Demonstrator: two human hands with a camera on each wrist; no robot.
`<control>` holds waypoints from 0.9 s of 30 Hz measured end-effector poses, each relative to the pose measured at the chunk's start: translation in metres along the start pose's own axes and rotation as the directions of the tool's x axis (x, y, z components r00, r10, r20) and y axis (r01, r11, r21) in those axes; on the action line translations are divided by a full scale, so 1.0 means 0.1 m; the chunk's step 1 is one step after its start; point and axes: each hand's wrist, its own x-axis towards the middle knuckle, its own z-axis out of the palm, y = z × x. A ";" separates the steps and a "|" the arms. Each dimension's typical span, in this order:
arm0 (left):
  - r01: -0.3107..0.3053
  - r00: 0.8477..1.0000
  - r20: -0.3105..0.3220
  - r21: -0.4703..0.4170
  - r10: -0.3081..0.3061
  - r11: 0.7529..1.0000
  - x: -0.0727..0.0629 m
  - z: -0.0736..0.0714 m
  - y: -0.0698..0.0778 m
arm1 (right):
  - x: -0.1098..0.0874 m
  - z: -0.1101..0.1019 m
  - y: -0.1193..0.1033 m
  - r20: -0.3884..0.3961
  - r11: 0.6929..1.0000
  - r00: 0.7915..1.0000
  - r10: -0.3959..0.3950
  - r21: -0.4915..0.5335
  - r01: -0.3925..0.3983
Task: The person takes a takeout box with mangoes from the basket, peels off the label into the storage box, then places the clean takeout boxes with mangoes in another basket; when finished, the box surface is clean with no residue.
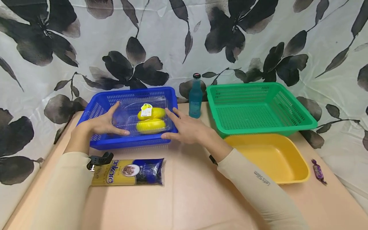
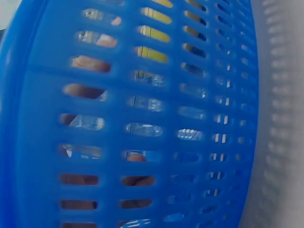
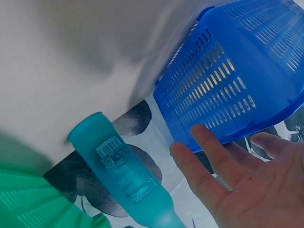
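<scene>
Head view, beige tabletop (image 1: 184, 198), floral cloth (image 1: 175, 32) behind; hands (image 1: 104, 124) (image 1: 188, 126) at basket (image 1: 132, 142)

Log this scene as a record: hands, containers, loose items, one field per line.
Left hand: at clear container, left side
Right hand: spread at blue basket, right side; contact unclear
Clear container: in blue basket, two yellow items inside
Yellow tub: in front of green basket
Blue bottle: upright between baskets
Yellow-blue packet: lying in front of blue basket
Purple wrapped candy: right of yellow tub
</scene>
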 end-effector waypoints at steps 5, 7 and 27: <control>0.005 1.000 -0.024 -0.001 -0.005 1.000 -0.07 -0.07 -0.05 | 0.04 0.00 -0.04 -0.001 1.000 1.000 0.001 0.001 -0.001; 0.007 0.999 -0.033 -0.012 -0.007 1.000 -0.09 -0.09 -0.05 | 0.05 -0.02 -0.04 0.000 1.000 1.000 0.007 -0.008 -0.007; -0.091 0.957 -0.276 -0.003 0.087 0.996 -0.52 -0.25 0.13 | -0.10 -0.27 0.11 0.031 1.000 0.999 -0.022 0.002 0.021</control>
